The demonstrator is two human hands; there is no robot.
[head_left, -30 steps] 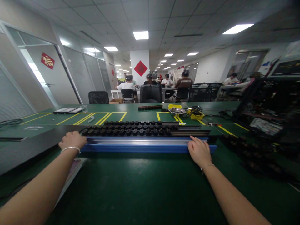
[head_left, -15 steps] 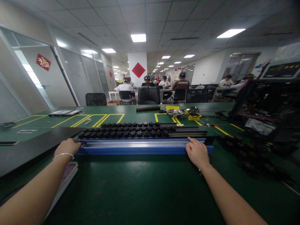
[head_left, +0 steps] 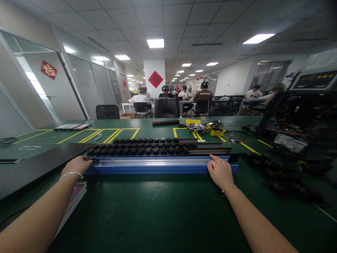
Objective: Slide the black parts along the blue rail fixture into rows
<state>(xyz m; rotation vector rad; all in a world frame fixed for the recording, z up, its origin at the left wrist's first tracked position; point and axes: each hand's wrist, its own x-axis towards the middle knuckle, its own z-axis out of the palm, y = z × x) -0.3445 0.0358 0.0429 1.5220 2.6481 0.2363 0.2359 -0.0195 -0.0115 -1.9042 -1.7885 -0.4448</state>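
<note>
A long blue rail with a shiny metal channel lies across the green table in front of me. My left hand is closed at its left end, fingertips pinching a small dark piece whose kind I cannot make out. Near the right end, my right hand grips the rail, its index finger stretched over the far edge and the other fingers partly hidden. Just behind the rail, several black round socket modules sit in rows on dark rails.
Farther back are a metal bowl, a yellow bin with black cables, and a long dark strip. A dark heap of parts and a black rack stand right. Books lie below my left wrist. Several people sit beyond.
Both hands keep almost the same places on the rail. The view shifts very slightly; nothing is visibly taken up or let go.
</note>
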